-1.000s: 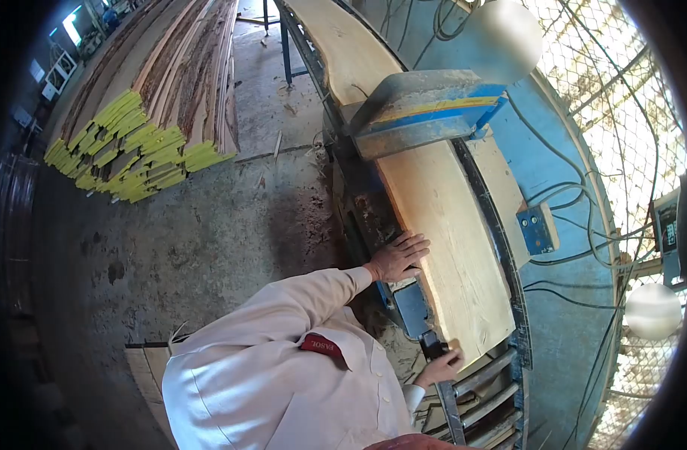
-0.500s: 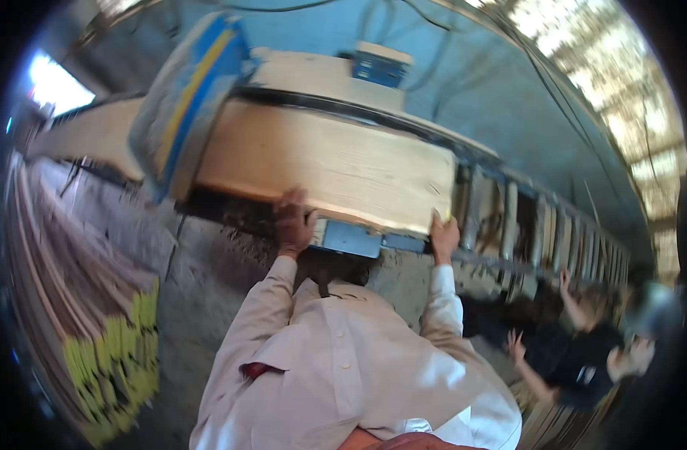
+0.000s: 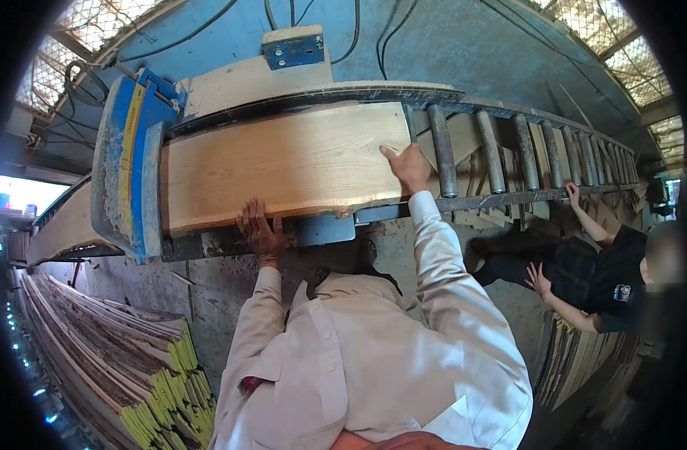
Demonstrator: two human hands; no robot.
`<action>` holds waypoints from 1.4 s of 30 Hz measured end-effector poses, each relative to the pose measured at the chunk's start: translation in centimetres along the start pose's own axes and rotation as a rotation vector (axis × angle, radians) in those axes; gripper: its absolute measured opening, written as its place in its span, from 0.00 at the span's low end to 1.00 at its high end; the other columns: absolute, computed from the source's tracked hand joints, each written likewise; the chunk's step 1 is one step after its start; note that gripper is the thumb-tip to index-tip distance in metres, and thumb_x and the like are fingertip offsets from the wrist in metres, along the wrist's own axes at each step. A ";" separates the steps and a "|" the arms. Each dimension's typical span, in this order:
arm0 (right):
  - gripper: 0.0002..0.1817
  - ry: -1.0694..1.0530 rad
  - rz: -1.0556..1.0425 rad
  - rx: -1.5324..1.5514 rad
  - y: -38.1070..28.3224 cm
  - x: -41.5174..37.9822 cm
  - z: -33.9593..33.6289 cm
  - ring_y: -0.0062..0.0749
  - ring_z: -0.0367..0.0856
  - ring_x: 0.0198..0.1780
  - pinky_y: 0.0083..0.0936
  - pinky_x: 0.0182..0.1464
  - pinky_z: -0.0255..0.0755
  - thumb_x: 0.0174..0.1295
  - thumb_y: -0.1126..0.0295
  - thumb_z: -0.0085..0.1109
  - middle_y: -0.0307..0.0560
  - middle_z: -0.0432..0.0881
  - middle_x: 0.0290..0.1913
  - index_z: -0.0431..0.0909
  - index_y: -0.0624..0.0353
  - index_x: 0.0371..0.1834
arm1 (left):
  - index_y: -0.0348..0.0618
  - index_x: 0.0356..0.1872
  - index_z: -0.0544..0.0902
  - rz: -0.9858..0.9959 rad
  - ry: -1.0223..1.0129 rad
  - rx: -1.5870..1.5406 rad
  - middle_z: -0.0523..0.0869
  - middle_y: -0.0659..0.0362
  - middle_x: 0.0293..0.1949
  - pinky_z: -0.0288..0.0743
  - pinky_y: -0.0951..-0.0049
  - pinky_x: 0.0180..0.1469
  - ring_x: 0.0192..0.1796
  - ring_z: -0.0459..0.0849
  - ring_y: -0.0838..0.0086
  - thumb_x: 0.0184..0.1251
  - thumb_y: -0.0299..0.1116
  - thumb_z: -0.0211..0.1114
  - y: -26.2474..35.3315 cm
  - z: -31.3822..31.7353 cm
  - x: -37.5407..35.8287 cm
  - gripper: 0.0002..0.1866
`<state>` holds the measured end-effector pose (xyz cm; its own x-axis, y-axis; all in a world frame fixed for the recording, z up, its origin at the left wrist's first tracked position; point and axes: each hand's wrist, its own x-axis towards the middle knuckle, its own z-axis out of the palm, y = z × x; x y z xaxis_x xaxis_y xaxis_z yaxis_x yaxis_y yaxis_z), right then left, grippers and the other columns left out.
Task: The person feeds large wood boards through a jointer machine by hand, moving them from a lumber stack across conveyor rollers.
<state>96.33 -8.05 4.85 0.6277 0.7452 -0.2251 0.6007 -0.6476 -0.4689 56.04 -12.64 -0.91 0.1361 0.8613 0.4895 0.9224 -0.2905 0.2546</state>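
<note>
A long pale wooden plank (image 3: 283, 161) lies on a blue machine bed, one end passing under a blue and yellow guard (image 3: 126, 172). My left hand (image 3: 259, 229) presses flat against the plank's near edge, fingers spread. My right hand (image 3: 405, 166) rests on the plank's right end, next to the first metal roller (image 3: 442, 150). Neither hand grips anything; both sleeves are cream.
A roller conveyor (image 3: 538, 154) runs right from the plank. A person in black (image 3: 606, 274) crouches at the right, one hand on the conveyor rail. Stacked boards with yellow-painted ends (image 3: 163, 390) lie at lower left. Cables hang on the blue wall (image 3: 403, 45).
The view has swung so the plank now runs level. My right hand has moved from the plank's near corner up onto its right end. My left hand stays on the near edge.
</note>
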 end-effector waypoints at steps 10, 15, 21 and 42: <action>0.34 0.094 0.007 0.281 1.9 1.4 1.7 0.57 0.86 0.55 0.47 0.57 0.77 0.61 0.39 0.69 0.59 0.89 0.49 0.82 0.59 0.54 | 0.42 0.72 0.73 -0.006 0.006 -0.017 0.72 0.50 0.75 0.45 0.46 0.82 0.80 0.63 0.54 0.80 0.53 0.53 0.1 0.2 0.1 0.31; 0.33 0.070 0.065 0.415 2.5 2.2 2.6 0.44 0.89 0.52 0.37 0.56 0.78 0.59 0.42 0.74 0.54 0.91 0.48 0.85 0.61 0.54 | 0.42 0.72 0.73 0.000 0.014 -0.017 0.72 0.50 0.75 0.44 0.46 0.82 0.80 0.62 0.54 0.80 0.53 0.52 0.2 0.1 0.2 0.31; 0.31 0.083 0.003 0.347 2.1 1.7 1.9 0.53 0.87 0.53 0.43 0.57 0.77 0.61 0.43 0.71 0.56 0.90 0.49 0.83 0.57 0.56 | 0.42 0.73 0.72 -0.014 -0.014 0.002 0.71 0.51 0.76 0.44 0.46 0.82 0.80 0.61 0.55 0.79 0.52 0.52 0.5 -0.3 0.2 0.30; 0.19 -0.108 0.135 1.045 7.1 6.7 6.2 0.31 0.83 0.34 0.30 0.41 0.75 0.73 0.57 0.63 0.42 0.87 0.34 0.84 0.67 0.41 | 0.44 0.72 0.72 -0.004 0.001 -0.020 0.70 0.51 0.76 0.44 0.46 0.83 0.81 0.60 0.55 0.79 0.51 0.53 0.4 -0.3 0.1 0.29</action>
<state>101.75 -6.73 -5.27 0.5791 0.7209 -0.3808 -0.2271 -0.3060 -0.9246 56.32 -12.75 -0.50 0.1326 0.8621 0.4891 0.9154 -0.2957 0.2730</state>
